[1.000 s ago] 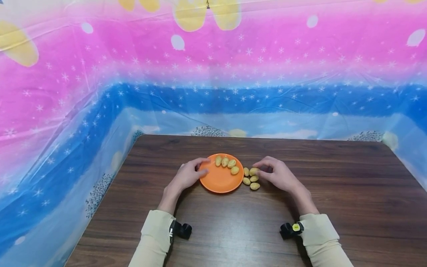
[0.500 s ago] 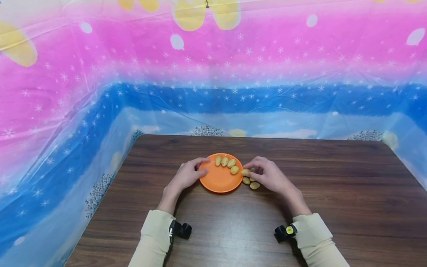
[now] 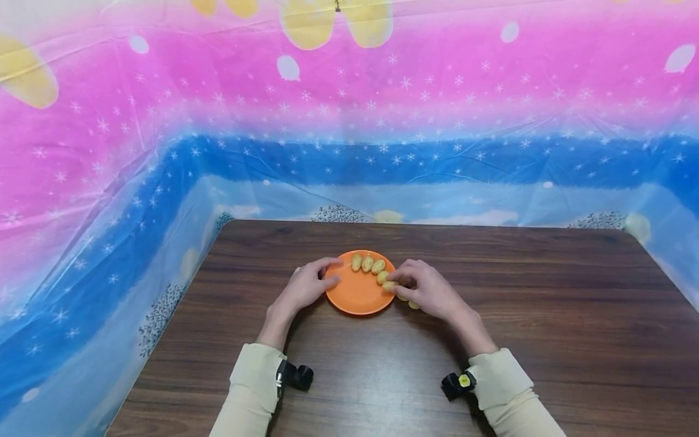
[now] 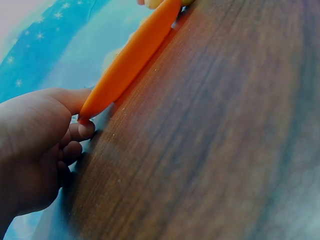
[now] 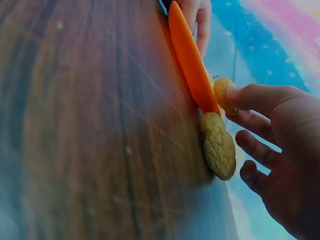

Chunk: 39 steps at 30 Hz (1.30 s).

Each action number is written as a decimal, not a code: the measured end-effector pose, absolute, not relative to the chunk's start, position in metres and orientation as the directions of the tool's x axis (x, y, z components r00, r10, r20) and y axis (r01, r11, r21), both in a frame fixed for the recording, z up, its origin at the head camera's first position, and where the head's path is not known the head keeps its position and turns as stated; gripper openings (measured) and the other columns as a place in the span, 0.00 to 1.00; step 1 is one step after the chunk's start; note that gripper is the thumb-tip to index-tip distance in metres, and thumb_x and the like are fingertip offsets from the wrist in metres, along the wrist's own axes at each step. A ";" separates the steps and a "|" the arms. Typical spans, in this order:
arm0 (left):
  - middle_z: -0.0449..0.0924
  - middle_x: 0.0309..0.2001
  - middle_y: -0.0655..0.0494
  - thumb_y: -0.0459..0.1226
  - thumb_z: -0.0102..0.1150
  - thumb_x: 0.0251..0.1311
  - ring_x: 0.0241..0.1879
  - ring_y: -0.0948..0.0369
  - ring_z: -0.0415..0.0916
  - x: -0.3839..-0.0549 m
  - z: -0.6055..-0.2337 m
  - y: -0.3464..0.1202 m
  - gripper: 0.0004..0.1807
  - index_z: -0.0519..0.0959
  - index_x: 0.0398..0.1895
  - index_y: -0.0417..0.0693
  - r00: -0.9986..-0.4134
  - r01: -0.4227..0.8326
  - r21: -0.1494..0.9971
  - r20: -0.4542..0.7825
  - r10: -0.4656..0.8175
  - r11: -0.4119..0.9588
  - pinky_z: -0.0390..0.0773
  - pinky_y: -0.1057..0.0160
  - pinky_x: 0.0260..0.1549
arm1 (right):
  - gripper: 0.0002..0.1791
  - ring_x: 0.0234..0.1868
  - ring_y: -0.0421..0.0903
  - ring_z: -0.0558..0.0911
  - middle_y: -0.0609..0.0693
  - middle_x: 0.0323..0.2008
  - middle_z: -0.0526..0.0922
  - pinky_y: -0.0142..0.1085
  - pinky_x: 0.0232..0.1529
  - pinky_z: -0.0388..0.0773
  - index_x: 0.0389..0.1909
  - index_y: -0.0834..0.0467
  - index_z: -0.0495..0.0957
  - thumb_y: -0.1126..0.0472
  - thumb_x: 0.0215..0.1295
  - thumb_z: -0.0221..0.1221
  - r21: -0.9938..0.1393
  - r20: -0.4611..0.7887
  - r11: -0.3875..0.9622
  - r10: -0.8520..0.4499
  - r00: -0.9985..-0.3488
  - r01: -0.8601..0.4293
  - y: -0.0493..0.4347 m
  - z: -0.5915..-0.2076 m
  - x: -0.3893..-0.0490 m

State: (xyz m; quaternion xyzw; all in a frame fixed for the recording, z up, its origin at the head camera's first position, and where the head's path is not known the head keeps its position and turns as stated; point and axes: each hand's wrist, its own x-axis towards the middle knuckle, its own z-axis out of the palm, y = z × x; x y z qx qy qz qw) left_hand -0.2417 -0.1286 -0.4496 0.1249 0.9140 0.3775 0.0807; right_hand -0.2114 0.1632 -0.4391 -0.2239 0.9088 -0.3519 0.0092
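An orange plate (image 3: pixel 355 300) lies on the table, with several wrinkled yellow-brown ovals, like nuts in their shells, in a curved row (image 3: pixel 367 264) along its far and right side. My left hand (image 3: pixel 306 285) holds the plate's left rim between thumb and fingers; the rim (image 4: pixel 85 111) shows there in the left wrist view. Over the right rim, thumb and forefinger of my right hand (image 3: pixel 428 288) pinch one wrinkled oval (image 5: pixel 223 94). Its other fingers are loosely bent. Below it, more ovals (image 5: pixel 220 154) lie on the table beside the plate, partly hidden by the hand in the head view.
The dark wood-grain table (image 3: pixel 360 376) reaches back to a pink and blue patterned cloth (image 3: pixel 349 158) hanging behind and at the sides. Each wrist wears a black camera, one at the left cuff (image 3: pixel 297 376) and one at the right cuff (image 3: pixel 455 385).
My right hand has picked up a wrinkled oval from the group beside the plate and carried it left over the plate's right rim. My left hand has stayed at the plate.
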 end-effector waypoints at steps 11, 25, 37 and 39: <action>0.71 0.36 0.54 0.47 0.58 0.69 0.34 0.57 0.66 -0.243 -0.453 -0.130 0.21 0.76 0.64 0.65 -0.957 0.167 0.721 -0.045 0.287 0.672 0.64 0.59 0.35 | 0.10 0.40 0.45 0.73 0.40 0.39 0.80 0.38 0.41 0.70 0.47 0.45 0.87 0.53 0.66 0.65 -0.613 0.151 0.675 -0.411 -0.899 -0.411 0.154 -0.441 -0.210; 0.71 0.36 0.54 0.47 0.58 0.69 0.34 0.57 0.66 -0.242 -0.453 -0.129 0.21 0.75 0.64 0.66 -0.957 0.163 0.721 -0.051 0.285 0.674 0.63 0.58 0.36 | 0.10 0.41 0.43 0.71 0.38 0.41 0.83 0.38 0.40 0.68 0.47 0.44 0.87 0.52 0.66 0.65 -0.610 0.117 0.688 -0.412 -0.904 -0.393 0.153 -0.443 -0.211; 0.72 0.35 0.54 0.47 0.58 0.68 0.41 0.54 0.67 -0.243 -0.452 -0.129 0.21 0.76 0.64 0.65 -0.957 0.168 0.712 -0.048 0.286 0.682 0.59 0.52 0.47 | 0.08 0.36 0.42 0.74 0.42 0.41 0.81 0.36 0.35 0.76 0.46 0.47 0.86 0.56 0.68 0.63 -0.653 0.128 0.656 -0.397 -0.909 -0.379 0.165 -0.437 -0.213; 0.72 0.35 0.54 0.47 0.58 0.68 0.41 0.54 0.67 -0.243 -0.452 -0.129 0.21 0.76 0.64 0.65 -0.957 0.169 0.711 -0.047 0.286 0.683 0.60 0.52 0.47 | 0.08 0.38 0.42 0.75 0.42 0.41 0.82 0.37 0.38 0.75 0.46 0.48 0.86 0.56 0.68 0.63 -0.643 0.146 0.660 -0.393 -0.908 -0.389 0.168 -0.436 -0.214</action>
